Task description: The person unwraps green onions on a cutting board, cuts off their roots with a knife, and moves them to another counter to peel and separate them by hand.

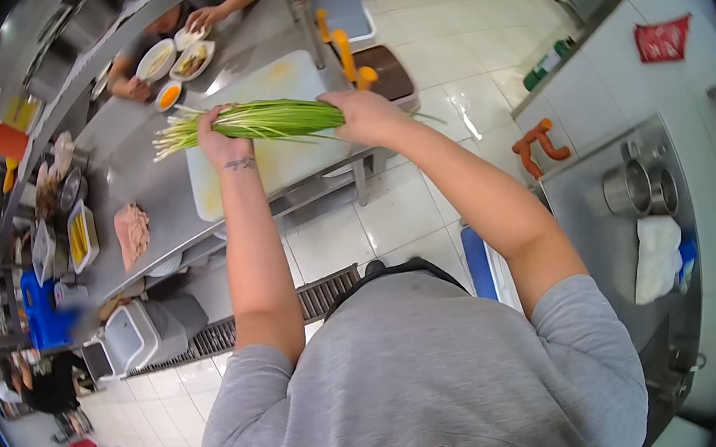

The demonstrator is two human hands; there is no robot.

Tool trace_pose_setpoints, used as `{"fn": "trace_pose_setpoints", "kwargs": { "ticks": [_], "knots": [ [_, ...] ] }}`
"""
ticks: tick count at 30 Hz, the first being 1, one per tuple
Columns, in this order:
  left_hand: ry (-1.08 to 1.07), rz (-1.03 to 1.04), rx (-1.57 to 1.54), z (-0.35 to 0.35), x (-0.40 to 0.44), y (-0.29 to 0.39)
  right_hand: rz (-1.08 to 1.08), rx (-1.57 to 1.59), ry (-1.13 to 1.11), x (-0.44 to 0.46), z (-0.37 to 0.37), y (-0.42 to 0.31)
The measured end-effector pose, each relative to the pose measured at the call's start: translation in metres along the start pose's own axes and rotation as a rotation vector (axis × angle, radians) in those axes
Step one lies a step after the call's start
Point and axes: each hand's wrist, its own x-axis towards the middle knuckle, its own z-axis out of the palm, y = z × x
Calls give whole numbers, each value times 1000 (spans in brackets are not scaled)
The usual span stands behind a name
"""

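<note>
A long bunch of green onions (287,118) lies crosswise over the white cutting board (220,194), its white root ends to the left. My left hand (220,135) is wrapped round the bunch near the root ends. Around the leafy part at the right my right hand (360,118) is closed, with a few thin leaf tips sticking out beyond it. The board has yellowish stains and rests on a steel table (158,178).
Across the table a person's hands (206,17) are by bowls of food (192,61). An orange sauce dish (169,96), raw meat (132,233) and a yellow-filled tray (83,237) stand left. Knife handles (343,54) rise behind the board. A steel counter (586,186) is at right.
</note>
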Motion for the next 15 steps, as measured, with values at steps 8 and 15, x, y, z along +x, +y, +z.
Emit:
{"fn": "trace_pose_setpoints", "kwargs": {
  "ticks": [8, 15],
  "knots": [
    [337, 200, 114, -146, 87, 60, -91, -156, 102, 72, 15, 77],
    [425, 223, 200, -174, 72, 59, -132, -208, 71, 109, 9, 61]
  ]
}}
